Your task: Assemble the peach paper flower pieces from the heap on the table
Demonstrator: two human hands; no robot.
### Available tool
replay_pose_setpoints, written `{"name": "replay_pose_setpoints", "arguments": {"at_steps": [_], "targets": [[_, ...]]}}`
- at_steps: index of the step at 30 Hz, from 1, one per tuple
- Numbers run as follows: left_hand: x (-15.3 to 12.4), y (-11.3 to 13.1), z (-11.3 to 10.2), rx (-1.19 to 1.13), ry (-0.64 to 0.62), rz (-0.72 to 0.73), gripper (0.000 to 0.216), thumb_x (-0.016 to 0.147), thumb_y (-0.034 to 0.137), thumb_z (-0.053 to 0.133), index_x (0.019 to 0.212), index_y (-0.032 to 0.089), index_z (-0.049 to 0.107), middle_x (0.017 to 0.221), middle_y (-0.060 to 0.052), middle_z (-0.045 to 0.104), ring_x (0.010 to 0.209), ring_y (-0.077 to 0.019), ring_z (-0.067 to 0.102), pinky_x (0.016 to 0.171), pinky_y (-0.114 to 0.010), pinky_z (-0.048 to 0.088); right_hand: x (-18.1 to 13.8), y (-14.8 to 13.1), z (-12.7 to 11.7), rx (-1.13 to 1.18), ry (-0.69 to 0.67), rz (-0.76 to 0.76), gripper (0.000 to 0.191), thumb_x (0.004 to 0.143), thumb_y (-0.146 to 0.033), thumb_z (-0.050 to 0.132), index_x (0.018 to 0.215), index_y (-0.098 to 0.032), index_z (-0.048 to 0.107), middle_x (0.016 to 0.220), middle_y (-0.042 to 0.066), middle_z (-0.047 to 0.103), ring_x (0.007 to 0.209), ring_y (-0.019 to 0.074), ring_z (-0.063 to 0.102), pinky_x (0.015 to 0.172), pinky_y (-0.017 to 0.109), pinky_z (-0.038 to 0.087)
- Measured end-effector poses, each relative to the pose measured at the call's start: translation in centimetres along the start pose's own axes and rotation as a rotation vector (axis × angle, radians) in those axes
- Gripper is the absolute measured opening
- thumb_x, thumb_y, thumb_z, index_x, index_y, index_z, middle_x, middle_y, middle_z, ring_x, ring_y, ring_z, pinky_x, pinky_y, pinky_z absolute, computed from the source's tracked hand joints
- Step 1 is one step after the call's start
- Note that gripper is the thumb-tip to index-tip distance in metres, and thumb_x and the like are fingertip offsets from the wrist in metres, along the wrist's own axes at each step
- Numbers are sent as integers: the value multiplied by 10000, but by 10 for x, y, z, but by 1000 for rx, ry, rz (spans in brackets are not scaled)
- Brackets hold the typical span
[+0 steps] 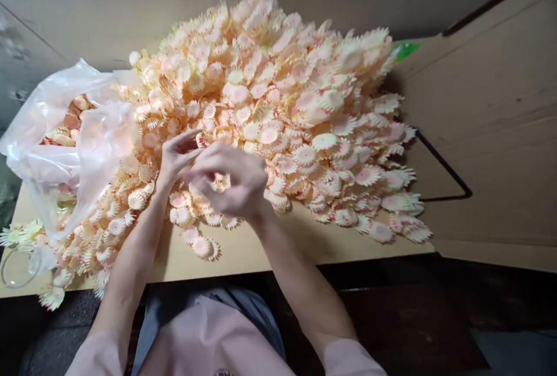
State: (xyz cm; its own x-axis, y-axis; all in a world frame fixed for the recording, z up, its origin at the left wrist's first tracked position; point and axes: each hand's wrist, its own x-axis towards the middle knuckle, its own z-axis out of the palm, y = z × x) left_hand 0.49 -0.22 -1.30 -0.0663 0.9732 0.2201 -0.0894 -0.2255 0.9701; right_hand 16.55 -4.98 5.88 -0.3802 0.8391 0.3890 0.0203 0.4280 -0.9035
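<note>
A big heap of cream and pink artificial flower heads (278, 103) covers a pale wooden table (261, 248). Both my hands meet over the near edge of the heap. My left hand (176, 155) has its fingers pinched together at a small flower piece. My right hand (230, 181) is curled in front of it, fingers closed; what they hold is hidden by the back of the hand. Loose flower heads (202, 245) lie on the table just under my wrists.
A clear plastic bag (73, 144) with more flower heads lies at the left of the table. Cardboard sheets (491, 132) stand behind and to the right. A green scrap (405, 49) shows behind the heap. The table's front edge is close to my body.
</note>
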Motion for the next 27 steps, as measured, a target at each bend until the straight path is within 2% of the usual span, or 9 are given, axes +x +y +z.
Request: {"name": "replay_pose_setpoints", "arguments": {"at_steps": [2,4,6,9,12,16,23,27], "targets": [[-1,4,0,-43,25,4,569,557,363,855,1084,212,700,909,-28,739,807,-161,676,752,-305,553,23,20,-8,109,148,59,308,830,-511,596,736,-218,619,700,21,535,649,132,538,520,261,416],[-3,6,1,-59,41,-38,541,587,356,839,1079,177,706,943,-60,743,836,-179,688,780,-311,556,37,44,-14,242,265,153,364,809,-545,609,683,-205,583,607,-8,482,512,91,457,453,242,353],[-4,6,0,-56,51,-71,558,606,342,829,1120,173,693,959,-72,745,825,-183,694,783,-312,558,41,68,-15,347,274,241,384,790,-563,624,678,-198,584,566,-21,473,440,71,404,403,234,295],[-6,4,-2,11,74,-104,565,594,338,833,1116,170,700,925,-75,754,792,-207,700,749,-323,568,37,89,-8,394,200,309,386,775,-563,641,672,-194,592,543,-22,501,411,72,406,389,237,293],[-7,3,-4,108,78,-81,447,619,348,814,1022,166,745,897,-77,760,788,-236,704,736,-339,574,32,91,-1,376,121,300,368,772,-547,653,682,-193,610,524,-24,511,412,81,427,401,242,319],[-7,5,-4,176,46,-24,322,646,337,802,928,185,773,933,-73,757,842,-242,702,809,-341,563,34,89,-2,378,63,330,338,735,-523,699,735,-190,639,544,-17,556,419,87,441,398,241,313],[-7,5,-4,56,-57,-80,504,545,346,862,1013,200,745,977,-76,746,852,-242,703,795,-351,580,36,98,-5,497,64,373,314,620,-442,808,745,-192,665,660,-3,636,533,97,536,505,232,423],[-6,6,-4,17,-64,-104,530,519,326,876,1018,208,743,957,-79,752,855,-242,706,806,-360,578,36,100,-6,500,73,406,310,641,-449,791,748,-184,672,653,-2,630,498,83,488,459,223,370]]}}
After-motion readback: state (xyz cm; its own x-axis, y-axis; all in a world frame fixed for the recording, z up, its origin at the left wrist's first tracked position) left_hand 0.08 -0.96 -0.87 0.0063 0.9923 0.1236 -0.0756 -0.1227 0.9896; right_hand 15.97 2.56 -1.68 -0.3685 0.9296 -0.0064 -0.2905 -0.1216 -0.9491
